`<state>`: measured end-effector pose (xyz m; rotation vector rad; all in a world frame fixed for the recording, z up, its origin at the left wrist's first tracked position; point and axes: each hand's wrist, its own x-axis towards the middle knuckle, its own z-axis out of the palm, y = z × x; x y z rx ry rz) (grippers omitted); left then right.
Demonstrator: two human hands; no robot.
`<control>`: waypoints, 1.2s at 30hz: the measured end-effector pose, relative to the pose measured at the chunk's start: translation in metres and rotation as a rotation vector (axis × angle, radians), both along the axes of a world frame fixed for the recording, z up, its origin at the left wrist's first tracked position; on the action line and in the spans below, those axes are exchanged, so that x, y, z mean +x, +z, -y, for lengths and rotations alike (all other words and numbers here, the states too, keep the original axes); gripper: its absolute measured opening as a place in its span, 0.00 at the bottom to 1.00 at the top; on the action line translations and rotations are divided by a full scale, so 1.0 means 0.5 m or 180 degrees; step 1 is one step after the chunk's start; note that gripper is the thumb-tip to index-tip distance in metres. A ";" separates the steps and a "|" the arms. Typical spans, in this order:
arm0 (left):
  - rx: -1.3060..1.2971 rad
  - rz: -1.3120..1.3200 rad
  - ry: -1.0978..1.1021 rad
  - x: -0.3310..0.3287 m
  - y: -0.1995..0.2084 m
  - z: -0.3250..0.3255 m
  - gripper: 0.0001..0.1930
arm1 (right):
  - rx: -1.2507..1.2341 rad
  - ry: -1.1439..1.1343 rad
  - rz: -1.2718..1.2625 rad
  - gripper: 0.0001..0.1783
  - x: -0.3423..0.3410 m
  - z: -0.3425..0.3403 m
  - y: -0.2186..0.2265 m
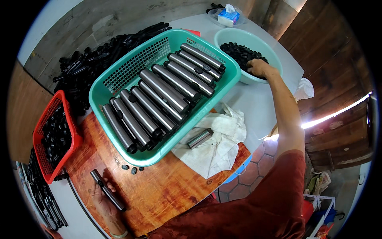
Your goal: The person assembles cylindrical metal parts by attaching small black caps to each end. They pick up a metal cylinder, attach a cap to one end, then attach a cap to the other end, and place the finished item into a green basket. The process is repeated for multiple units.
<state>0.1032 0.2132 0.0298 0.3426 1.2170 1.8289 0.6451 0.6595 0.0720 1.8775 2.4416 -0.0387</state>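
My left hand [102, 206], low at the left over the wooden board, is closed round a silver metal tube [112, 196] with dark ends and a black oval piece on its side. At the upper right, my right hand [259, 68] reaches into a pale green bowl [276, 55] of small black parts [241, 53]. Its fingers are bent down among the parts, and whatever they pinch is hidden. Between the hands, a green basket [96, 92] carries a row of similar silver tubes [164, 91], several with black oval pieces.
Small black pieces [134, 170] lie on the wooden board [159, 191] below the basket. A short metal cylinder [200, 138] rests on a white cloth [217, 157]. A red basket [78, 140] of black parts stands left, near piled black tubes [89, 59]. A tissue pack [228, 16] sits at the back.
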 end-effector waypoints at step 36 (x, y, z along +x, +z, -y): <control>0.0120 0.0290 -0.0113 0.025 0.027 0.000 0.21 | -0.0777 0.1534 -0.4721 0.09 -0.364 0.459 0.205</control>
